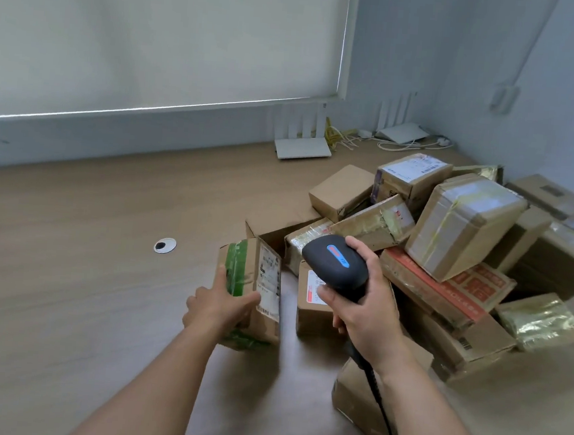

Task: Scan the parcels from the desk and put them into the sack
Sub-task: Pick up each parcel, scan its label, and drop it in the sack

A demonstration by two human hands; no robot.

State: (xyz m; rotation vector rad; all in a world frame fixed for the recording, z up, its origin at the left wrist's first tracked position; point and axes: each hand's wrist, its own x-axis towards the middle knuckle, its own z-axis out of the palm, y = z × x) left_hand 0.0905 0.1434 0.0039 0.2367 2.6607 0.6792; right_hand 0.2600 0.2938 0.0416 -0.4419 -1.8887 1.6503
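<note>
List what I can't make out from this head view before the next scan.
- Sack: not in the head view, out of frame.
- Label text on the green-taped parcel in the left hand: too small and blurred.
- Scanner window: faces away; right hand covers the handle.
- Label on the small parcel behind: partly hidden by the scanner.

Both forearms bare, no sleeves; left grip (218, 303), right grip (365, 312) ungloved.
</note>
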